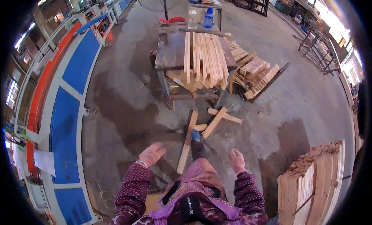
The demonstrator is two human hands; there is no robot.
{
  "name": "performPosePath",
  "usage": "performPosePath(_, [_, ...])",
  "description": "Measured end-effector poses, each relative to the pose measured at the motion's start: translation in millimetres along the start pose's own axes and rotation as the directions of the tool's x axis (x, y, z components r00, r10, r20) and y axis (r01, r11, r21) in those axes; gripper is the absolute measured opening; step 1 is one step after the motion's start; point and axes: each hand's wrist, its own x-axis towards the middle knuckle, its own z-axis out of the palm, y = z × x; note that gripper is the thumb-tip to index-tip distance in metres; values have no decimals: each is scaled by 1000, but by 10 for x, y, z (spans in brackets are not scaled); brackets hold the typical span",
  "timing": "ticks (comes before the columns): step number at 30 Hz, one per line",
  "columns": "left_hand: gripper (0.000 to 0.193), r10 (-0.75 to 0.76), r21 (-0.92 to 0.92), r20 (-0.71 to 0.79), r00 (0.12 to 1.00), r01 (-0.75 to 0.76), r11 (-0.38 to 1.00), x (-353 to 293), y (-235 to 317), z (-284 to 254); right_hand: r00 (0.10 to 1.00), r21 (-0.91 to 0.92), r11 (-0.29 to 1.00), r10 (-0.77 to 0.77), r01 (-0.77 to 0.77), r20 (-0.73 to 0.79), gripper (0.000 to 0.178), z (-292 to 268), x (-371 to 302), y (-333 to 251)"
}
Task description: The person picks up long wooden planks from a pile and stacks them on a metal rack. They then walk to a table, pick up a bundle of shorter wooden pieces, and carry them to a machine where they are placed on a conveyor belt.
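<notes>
Where a white sheet [45, 162] is fixed to the blue-panelled machine [65, 134], left of the left hand [152, 154], any writing is illegible. Left grip: fingers loosely extended, empty. Timber piece [184, 158]: floor, between both hands. Ahead, on separate surfaces: wooden strips [205, 56]; clear bottle [192, 18]; blue bottle [208, 18], contents indeterminate. Right hand [236, 160]: grip width indeterminate; boards [310, 186] stacked rightward.

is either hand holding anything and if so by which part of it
Nothing is held: the left hand and the right hand both look empty, clear of the wooden pieces on the floor.
</notes>
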Motion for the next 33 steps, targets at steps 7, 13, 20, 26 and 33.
performPosePath(7, [47, 84, -309, -60, 995, -98, 946, 1633, 487, -740, 984, 356, 918, -175, 176, -35, 29, 39, 2058, -1517])
performPosePath(13, [47, 105, -633, -221, 970, -224, 741, 3386, 1127, -1043, 976, 341, 929, -190, 143, 110, 44, 272, 3664, -2688])
performPosePath(20, [49, -143, -875, -28, 989, 45, 482, 4283, 1576, -887, 969, 161, 978, -163, 134, 184, 55, 657, 4118, -3213])
performPosePath(26, [43, -97, -838, 97, 991, 134, 529, 4134, 1826, -996, 985, 74, 997, -47, 35, 165, 54, 638, 3929, -3313])
performPosePath(33, [53, 87, -721, -117, 989, -145, 678, 4319, 1946, -1148, 990, 39, 999, 8, -14, 139, 51, 628, 3994, -3333])
